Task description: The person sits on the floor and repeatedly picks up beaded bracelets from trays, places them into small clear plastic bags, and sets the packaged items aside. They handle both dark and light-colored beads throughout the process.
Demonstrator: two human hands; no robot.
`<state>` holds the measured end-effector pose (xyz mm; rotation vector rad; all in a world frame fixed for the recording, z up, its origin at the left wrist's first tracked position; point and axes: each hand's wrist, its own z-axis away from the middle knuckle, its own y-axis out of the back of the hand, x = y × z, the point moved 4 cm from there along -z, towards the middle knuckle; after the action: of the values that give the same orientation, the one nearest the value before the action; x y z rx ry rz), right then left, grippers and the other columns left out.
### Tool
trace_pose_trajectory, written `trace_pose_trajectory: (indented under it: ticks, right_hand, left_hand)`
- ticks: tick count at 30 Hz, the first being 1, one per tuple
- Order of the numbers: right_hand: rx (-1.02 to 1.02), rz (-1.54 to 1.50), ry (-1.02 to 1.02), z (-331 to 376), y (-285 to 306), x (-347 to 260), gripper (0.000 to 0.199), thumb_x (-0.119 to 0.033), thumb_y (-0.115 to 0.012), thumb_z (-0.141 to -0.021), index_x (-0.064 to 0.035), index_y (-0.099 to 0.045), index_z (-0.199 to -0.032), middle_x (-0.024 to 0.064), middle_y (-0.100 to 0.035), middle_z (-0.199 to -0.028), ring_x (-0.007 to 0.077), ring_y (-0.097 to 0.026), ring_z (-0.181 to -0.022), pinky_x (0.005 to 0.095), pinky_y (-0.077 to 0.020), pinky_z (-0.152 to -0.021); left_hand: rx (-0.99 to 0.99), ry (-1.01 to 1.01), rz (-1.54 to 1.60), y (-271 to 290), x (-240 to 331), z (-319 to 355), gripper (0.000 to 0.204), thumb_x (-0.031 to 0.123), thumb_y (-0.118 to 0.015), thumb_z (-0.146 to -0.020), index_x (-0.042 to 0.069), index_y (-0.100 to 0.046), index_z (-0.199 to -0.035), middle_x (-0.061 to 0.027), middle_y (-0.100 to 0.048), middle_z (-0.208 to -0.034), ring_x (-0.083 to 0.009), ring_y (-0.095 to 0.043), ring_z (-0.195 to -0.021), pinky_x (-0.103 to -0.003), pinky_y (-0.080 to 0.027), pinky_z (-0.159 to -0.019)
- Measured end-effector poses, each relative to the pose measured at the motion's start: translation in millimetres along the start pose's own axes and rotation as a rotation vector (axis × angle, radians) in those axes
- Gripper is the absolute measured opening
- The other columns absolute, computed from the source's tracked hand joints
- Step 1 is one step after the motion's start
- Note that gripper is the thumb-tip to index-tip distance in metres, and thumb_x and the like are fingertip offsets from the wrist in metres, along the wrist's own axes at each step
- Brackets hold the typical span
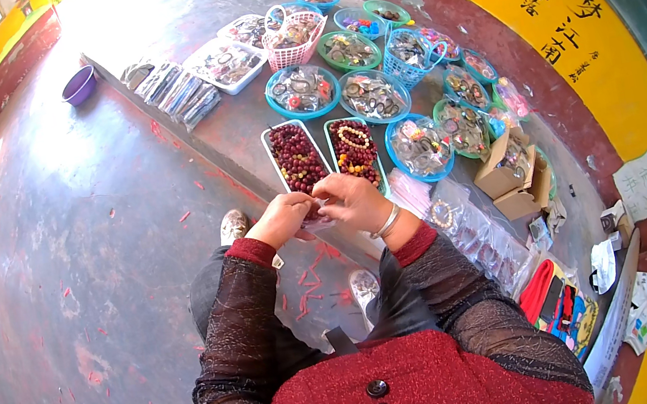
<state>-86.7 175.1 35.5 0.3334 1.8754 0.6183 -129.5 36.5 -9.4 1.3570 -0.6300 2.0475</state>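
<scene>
My left hand (284, 217) and my right hand (353, 201) meet in front of me, both pinching a small clear plastic packet (319, 218) with something dark red inside. A silver bangle (386, 222) sits on my right wrist. Just beyond my hands lie two long trays: a white one full of dark red beads (297, 158) and a green one of red and cream bead bracelets (354, 150). What the fingers grip inside the packet is mostly hidden.
Several blue and green round trays (303, 91) and pink and blue baskets (293, 37) of trinkets cover a low ledge. Clear bags (472, 233), cardboard boxes (509, 172), a purple bowl (79, 86) and a yellow wall (565, 20) surround it. Red scraps litter the floor.
</scene>
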Motion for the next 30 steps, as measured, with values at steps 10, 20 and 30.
trace_pose_trajectory:
  ticks: [10, 20, 30]
  right_hand:
    - [-0.099, -0.690, -0.536, 8, 41, 42, 0.035, -0.002, -0.057, -0.075, -0.0014, -0.058, -0.110, 0.0046, -0.061, -0.103, 0.0121, -0.057, -0.094, 0.0270, -0.0444, -0.084]
    - [-0.007, -0.636, -0.512, 8, 35, 48, 0.013, -0.010, -0.066, -0.078, -0.0030, -0.067, -0.089, -0.0008, -0.063, -0.076, 0.0057, -0.055, -0.068, 0.0200, -0.0432, -0.062]
    - [0.134, -0.400, -0.357, 6, 40, 41, 0.006, -0.006, -0.063, -0.077, -0.0013, -0.064, -0.081, -0.0010, -0.060, -0.069, 0.0051, -0.052, -0.058, 0.0194, -0.0434, -0.054]
  left_hand:
    - [0.049, -0.024, 0.582, 7, 20, 16, 0.026, 0.014, -0.047, -0.088, -0.004, -0.054, -0.105, -0.0127, -0.062, -0.095, -0.0201, -0.062, -0.076, -0.028, -0.053, -0.057]
    - [0.033, -0.045, 0.620, 9, 23, 16, 0.023, 0.012, -0.045, -0.089, -0.003, -0.055, -0.102, -0.0125, -0.063, -0.091, -0.0181, -0.062, -0.070, -0.026, -0.053, -0.053]
    - [0.144, 0.023, 0.198, 5, 19, 11, 0.028, 0.015, -0.046, -0.089, -0.002, -0.057, -0.108, -0.0093, -0.061, -0.100, -0.0176, -0.060, -0.079, -0.029, -0.053, -0.065]
